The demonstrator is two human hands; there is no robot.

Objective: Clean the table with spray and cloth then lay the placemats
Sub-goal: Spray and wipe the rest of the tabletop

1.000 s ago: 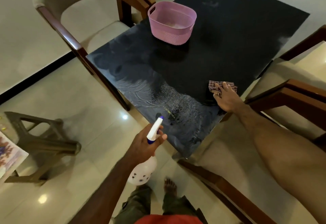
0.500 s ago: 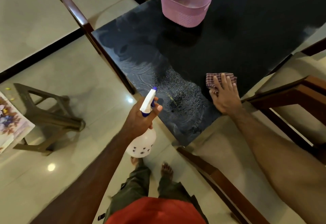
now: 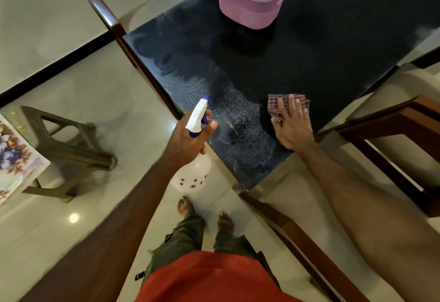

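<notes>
left hand gripping white spray bottle, right hand flat on checked cloth, possibly damp

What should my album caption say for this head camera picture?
Left hand grips spray bottle; right hand presses cloth on table.

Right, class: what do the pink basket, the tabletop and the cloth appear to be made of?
Pink basket: matte moulded plastic, judging by its perforated walls. Tabletop: glossy dark stone or glass; it reflects and beads spray. Cloth: soft woven checked fabric, crumpled under the right hand.
</notes>
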